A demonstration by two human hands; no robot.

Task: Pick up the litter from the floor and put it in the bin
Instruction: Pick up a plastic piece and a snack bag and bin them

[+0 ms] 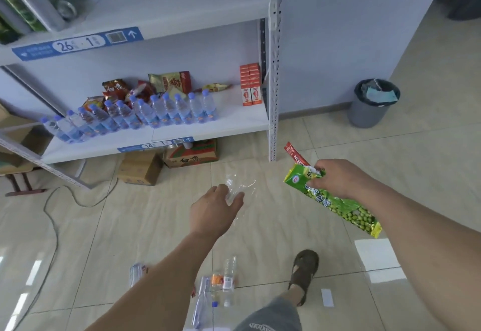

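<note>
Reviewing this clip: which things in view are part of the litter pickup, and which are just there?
Job:
- green snack wrapper and red sachet, in right hand
- clear plastic film, in left hand
- empty bottles on floor
- grey bin

Just there:
- shelf water bottles
- snack bags
- red cartons
- cardboard boxes
- cable

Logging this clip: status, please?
Left hand grips clear wrapper. Right hand holds green packet, red sachet. Bin ahead; bottles remain.
</note>
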